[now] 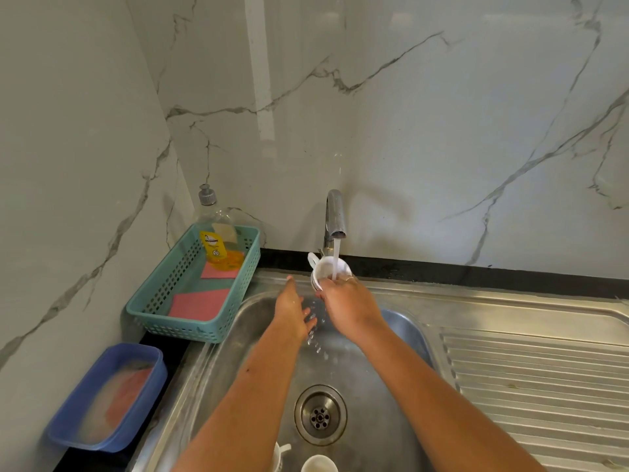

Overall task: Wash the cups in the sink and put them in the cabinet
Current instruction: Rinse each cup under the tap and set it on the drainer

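Note:
My right hand (343, 301) grips a white cup (325, 267) with a handle on its left, held tilted under the running tap (335, 214). Water streams into the cup and splashes down into the steel sink (357, 379). My left hand (295, 306) hangs beside it over the basin, fingers straight and wet, holding nothing. Two more white cups (318, 464) stand at the near end of the sink, partly cut off by the frame edge and my left forearm.
A teal basket (160, 301) with a yellow soap bottle (218, 240) and pink cloths sits left of the sink. A blue tub (102, 396) with water and a cloth lies nearer left. The ribbed draining board (537, 386) is on the right. The drain (320, 415) is mid-basin.

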The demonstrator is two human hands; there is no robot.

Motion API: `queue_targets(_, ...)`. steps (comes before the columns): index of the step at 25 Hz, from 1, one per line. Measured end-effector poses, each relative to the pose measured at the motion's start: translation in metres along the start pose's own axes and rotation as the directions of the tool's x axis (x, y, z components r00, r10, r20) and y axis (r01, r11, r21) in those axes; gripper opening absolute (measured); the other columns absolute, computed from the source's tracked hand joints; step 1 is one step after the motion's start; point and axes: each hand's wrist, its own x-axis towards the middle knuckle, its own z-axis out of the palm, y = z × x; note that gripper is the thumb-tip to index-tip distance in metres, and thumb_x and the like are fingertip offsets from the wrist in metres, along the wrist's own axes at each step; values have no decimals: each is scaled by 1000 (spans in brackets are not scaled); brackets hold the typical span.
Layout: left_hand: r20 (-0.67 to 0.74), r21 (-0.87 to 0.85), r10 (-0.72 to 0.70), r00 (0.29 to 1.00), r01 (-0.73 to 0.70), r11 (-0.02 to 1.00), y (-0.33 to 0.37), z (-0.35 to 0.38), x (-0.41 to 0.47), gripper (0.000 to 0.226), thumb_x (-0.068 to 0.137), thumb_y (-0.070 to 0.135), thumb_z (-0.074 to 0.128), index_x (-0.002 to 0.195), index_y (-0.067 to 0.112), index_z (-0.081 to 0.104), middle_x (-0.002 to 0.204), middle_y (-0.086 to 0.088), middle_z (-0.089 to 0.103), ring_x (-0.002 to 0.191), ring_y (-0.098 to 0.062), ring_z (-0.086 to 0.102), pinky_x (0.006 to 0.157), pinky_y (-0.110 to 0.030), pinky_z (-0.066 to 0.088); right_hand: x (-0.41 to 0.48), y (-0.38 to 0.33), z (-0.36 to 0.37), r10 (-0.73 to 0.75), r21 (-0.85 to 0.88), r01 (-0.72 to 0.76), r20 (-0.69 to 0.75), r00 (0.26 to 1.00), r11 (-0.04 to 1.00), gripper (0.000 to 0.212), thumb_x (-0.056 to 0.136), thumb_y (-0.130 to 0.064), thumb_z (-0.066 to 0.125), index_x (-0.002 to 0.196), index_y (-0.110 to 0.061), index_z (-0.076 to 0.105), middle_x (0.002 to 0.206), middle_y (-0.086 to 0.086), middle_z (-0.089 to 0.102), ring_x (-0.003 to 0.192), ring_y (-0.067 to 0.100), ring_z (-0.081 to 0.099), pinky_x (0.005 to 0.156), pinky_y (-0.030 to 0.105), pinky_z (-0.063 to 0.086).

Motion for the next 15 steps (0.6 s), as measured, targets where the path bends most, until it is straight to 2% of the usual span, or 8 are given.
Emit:
queue_targets(2,75,-16,26,997,-25,1000,-4,0,4,53,92,53,50,131,17,53,129,-10,57,116,-28,56,95,-44,48,3,3,2,36,56,-39,50,998,998,30,98,-16,43,125,-8,51,112,11,62,100,27,60,80,32,47)
queue_targets(4,165,37,64,984,-71,997,-6,1,4,52,85,56,59,123,20,57,120,-10,64,108,-28,63,82,-41,56,2,3,0,30,71,-33,32,999,997,28,97,-13,39,119,-9,56,112,11,60,103,29,56,80,35,42)
queue_targets(6,208,69,70,976,-86,994,-7,1,8,47,84,46,66,123,21,55,115,-13,65,104,-30,65,76,-39,58,2,4,-4,-11,27,11,30,999,1000,28,97,-14,38,116,-8,57,109,12,61,101,31,58,76,34,41)
queue_targets(8,250,81,28,968,-50,996,-4,3,5,38,89,32,62,122,15,56,106,-13,67,93,-26,66,70,-36,56,0,7,-8,-119,33,118,50,992,992,27,97,-19,41,115,-11,60,103,10,65,91,27,62,71,30,44)
queue_targets(10,256,102,-34,966,8,995,-1,6,0,27,93,22,52,116,8,58,95,-12,66,80,-23,64,67,-34,54,1,11,-15,-123,268,100,69,990,958,18,93,-22,52,98,-16,68,89,3,69,78,17,63,65,25,45)
queue_targets(12,197,140,-60,979,33,990,-2,6,5,23,96,20,47,117,13,52,104,-16,62,84,-26,61,70,-38,55,7,21,-19,-6,572,-2,13,1000,820,10,89,-21,63,81,-20,69,75,-7,68,70,3,63,65,16,47)
queue_targets(13,184,161,-75,980,45,986,-2,4,7,22,96,17,47,118,16,50,109,-18,58,88,-30,59,74,-42,55,12,27,-19,83,666,-52,-16,996,744,12,88,-18,65,77,-20,68,72,-10,67,70,-1,64,67,13,48)
queue_targets(15,221,239,-150,964,95,966,-4,2,5,23,94,10,50,115,20,51,110,-17,52,91,-33,56,78,-48,53,26,37,-17,230,717,-170,14,973,676,13,88,-9,62,76,-12,67,76,-5,71,76,4,68,74,25,55)
